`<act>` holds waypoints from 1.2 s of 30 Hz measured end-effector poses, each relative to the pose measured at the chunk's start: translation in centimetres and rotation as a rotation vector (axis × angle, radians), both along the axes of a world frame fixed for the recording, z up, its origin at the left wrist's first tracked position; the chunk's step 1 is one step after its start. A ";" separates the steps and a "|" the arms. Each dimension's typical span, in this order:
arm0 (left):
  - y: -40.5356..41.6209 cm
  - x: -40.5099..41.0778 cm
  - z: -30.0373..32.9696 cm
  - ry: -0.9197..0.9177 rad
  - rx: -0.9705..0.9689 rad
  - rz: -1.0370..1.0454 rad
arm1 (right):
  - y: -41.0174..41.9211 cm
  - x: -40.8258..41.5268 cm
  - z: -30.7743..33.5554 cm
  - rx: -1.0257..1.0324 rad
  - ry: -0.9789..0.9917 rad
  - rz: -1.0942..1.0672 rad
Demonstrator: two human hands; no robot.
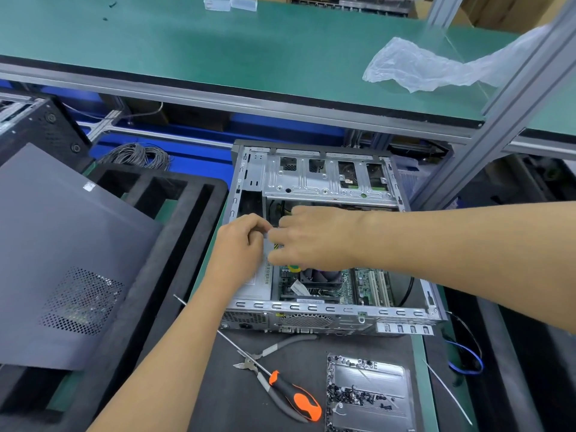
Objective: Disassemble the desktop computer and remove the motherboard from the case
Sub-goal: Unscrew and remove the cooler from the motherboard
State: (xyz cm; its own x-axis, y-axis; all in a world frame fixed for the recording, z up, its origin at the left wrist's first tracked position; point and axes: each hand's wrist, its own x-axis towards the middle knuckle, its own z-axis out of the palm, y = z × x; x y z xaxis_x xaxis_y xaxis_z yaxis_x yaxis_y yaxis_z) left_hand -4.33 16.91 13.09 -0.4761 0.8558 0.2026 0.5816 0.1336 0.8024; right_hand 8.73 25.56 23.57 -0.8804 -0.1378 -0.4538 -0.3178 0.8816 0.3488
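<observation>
I have both hands inside the open computer case (327, 313), which lies on its side in the middle of the bench. The motherboard (314, 283) sits on the case floor, near side, showing below my hands, so it is not out yet.

My left hand (241, 244) has its fingers curled, and they seem to pinch something small and pale at the fingertips. I take it for a connector or cable, but it is too hidden to name. My right hand (307, 236) reaches across from the right, fingers bent downward over the same spot. Whether it grips anything I cannot tell; its palm covers the contact.

My judgement is that I am freeing a cable or plug above the board. To do it well I would steady the board-side part with one hand and pull straight with the other, not at an angle, checking first for a latch. Yellow wires (282, 210) run just behind my fingers, and I should keep them from snagging.

On the near mat lie a screwdriver (293, 392) with an orange and black handle, pliers (271, 350) crossing its shaft, and a tray (402, 400) of loose screws to the right. The removed side panel (62, 244) rests on the left.
</observation>
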 end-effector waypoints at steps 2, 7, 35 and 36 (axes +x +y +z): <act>-0.1 0.1 0.0 0.003 0.008 -0.009 | 0.4 -0.4 0.2 -0.134 0.004 -0.285; 0.0 -0.1 -0.2 0.000 0.008 0.002 | 1.1 -0.3 -0.3 -0.310 0.001 -0.820; 0.0 -0.1 -0.1 0.012 0.010 -0.006 | -0.3 -0.2 -0.9 -0.217 0.057 -0.458; 0.0 -0.1 -0.1 0.008 0.012 -0.006 | -0.2 -0.4 -0.8 -0.262 0.039 -0.616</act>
State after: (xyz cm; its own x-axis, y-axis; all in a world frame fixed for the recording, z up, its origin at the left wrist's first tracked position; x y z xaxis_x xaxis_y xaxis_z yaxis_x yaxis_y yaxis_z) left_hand -4.39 16.88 12.94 -0.4691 0.8561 0.2167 0.5890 0.1204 0.7991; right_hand 8.35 25.34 22.77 -0.8486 0.2936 -0.4402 0.2787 0.9552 0.0999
